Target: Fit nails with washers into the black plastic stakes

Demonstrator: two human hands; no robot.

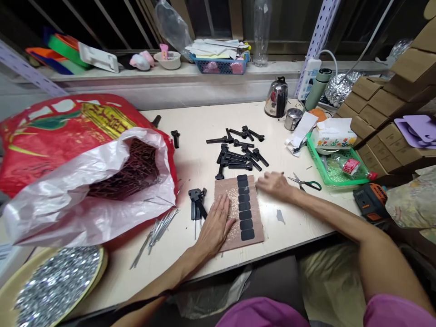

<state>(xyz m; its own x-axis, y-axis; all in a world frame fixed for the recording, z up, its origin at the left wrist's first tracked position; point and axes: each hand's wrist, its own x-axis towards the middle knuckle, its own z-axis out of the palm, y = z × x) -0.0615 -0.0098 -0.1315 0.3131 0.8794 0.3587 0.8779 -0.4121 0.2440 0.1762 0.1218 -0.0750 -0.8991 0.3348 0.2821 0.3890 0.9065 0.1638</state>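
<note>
My left hand (pixel 215 223) lies flat with its fingers stretched out on a brown sheet (pixel 231 245), left of a column of black rounded pads (pixel 244 206). Just beyond the sheet's upper right edge is my right hand (pixel 274 185), low over the table. Its fingers look curled together; whatever they may hold is too small or hidden to make out. Left of the sheet are black plastic parts (pixel 196 200) with thin metal rods. Beyond its far edge lies a loose pile of black T-shaped plastic parts (pixel 235 156).
At left, a red sack (pixel 68 122) holds dark thin rods, with silvery rods (pixel 160 229) beside it. A yellow bowl (pixel 102 268) contains small metal pieces. To the right are scissors (pixel 306 182), a green basket (pixel 327 175), a power drill (pixel 371 202) and stacked cardboard boxes (pixel 384 109). A kettle (pixel 276 97) stands behind.
</note>
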